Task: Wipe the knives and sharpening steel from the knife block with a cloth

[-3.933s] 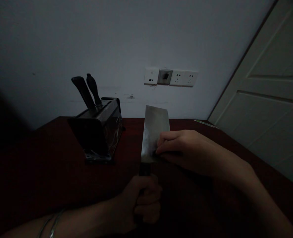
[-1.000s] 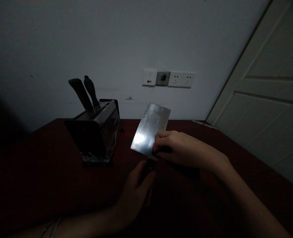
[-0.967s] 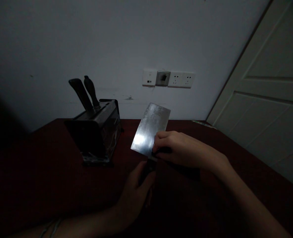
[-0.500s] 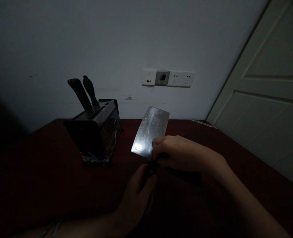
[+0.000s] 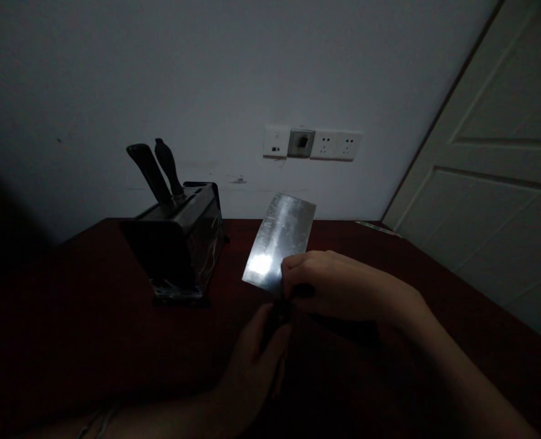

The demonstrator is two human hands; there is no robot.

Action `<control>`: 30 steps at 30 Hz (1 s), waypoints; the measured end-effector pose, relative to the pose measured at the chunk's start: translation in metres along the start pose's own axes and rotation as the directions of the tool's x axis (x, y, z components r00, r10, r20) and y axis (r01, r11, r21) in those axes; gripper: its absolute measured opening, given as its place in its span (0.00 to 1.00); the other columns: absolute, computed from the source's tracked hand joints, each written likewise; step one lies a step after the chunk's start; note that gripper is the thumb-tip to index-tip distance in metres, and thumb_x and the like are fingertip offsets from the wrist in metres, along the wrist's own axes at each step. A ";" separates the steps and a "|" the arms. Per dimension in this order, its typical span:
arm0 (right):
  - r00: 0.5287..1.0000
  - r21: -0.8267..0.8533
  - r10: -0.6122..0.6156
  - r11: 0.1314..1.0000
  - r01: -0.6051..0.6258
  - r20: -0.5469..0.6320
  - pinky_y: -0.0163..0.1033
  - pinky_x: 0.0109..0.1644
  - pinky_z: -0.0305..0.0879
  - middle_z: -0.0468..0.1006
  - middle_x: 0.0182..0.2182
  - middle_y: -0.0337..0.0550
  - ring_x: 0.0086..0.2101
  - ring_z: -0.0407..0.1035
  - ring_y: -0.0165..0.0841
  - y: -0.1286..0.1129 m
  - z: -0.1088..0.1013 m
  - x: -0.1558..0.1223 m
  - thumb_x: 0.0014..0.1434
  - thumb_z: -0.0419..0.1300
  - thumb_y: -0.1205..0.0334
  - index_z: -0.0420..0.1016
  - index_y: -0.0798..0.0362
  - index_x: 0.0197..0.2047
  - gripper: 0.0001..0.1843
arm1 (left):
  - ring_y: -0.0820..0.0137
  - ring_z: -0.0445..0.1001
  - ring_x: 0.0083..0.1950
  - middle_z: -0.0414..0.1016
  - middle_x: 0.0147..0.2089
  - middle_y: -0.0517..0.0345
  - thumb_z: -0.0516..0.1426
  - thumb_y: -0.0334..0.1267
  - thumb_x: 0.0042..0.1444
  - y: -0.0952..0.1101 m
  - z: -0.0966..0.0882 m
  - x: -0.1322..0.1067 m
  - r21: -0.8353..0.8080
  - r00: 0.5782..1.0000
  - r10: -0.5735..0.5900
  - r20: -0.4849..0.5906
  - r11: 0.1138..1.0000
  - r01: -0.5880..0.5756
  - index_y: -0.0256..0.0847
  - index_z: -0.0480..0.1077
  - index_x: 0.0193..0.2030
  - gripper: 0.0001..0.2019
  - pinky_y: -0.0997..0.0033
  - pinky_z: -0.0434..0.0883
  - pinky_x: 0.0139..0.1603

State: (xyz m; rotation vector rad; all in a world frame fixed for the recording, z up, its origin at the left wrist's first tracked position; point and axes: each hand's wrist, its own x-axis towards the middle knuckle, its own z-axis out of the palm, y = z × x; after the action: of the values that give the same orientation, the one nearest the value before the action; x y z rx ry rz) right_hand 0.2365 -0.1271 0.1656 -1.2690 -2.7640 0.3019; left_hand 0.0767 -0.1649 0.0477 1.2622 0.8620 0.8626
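A cleaver with a broad, shiny rectangular blade is held up in front of me, its blade tilted toward the wall. My left hand is wrapped round its dark handle, the thumb lying along it. At the lower right edge of the blade, close to the handle, my right hand is closed with bent fingers touching the cleaver. The fingertips are partly hidden. Below the right hand lies a dark shape that I cannot make out. A knife block stands left of the cleaver, with two black-handled knives in it.
The dark red tabletop meets a pale wall at the back. Wall sockets sit above the table's rear edge. A panelled white door rises along the right side. A thin strip lies at the back right edge.
Both hands keep hold of the cleaver in nearly the same place. The bright reflection on the blade has grown, so its tilt seems slightly different.
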 end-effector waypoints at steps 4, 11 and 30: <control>0.998 -0.010 -0.044 0.999 0.043 -0.039 0.34 0.34 0.59 0.76 0.33 0.41 0.31 0.69 0.30 -0.006 0.002 0.004 0.51 0.55 0.70 0.75 0.52 0.32 0.08 | 0.83 0.52 0.13 0.57 0.17 0.71 0.51 0.49 0.58 -0.003 -0.001 -0.002 0.001 0.999 -0.019 -0.030 1.000 0.019 0.40 0.61 0.43 0.14 0.85 0.52 0.12; 0.994 0.007 -0.083 0.996 0.084 -0.071 0.33 0.34 0.59 0.75 0.34 0.40 0.31 0.68 0.29 -0.006 0.003 0.006 0.52 0.56 0.70 0.74 0.53 0.32 0.07 | 0.83 0.53 0.14 0.58 0.18 0.71 0.52 0.49 0.57 -0.002 0.000 -0.003 -0.027 0.999 -0.042 -0.030 0.999 0.041 0.41 0.60 0.43 0.15 0.85 0.52 0.12; 0.996 0.014 -0.019 1.000 0.021 -0.087 0.33 0.33 0.59 0.75 0.32 0.39 0.31 0.68 0.29 -0.005 0.002 -0.002 0.50 0.56 0.70 0.73 0.51 0.31 0.07 | 0.84 0.52 0.14 0.56 0.18 0.72 0.52 0.50 0.56 0.001 0.002 -0.004 -0.067 0.998 -0.054 -0.029 0.996 0.052 0.41 0.61 0.41 0.15 0.85 0.52 0.12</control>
State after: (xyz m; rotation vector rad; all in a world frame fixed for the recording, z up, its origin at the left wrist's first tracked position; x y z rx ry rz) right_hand 0.2340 -0.1315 0.1647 -1.2201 -2.6951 0.2591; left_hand 0.0767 -0.1695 0.0495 1.1664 0.8813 0.8634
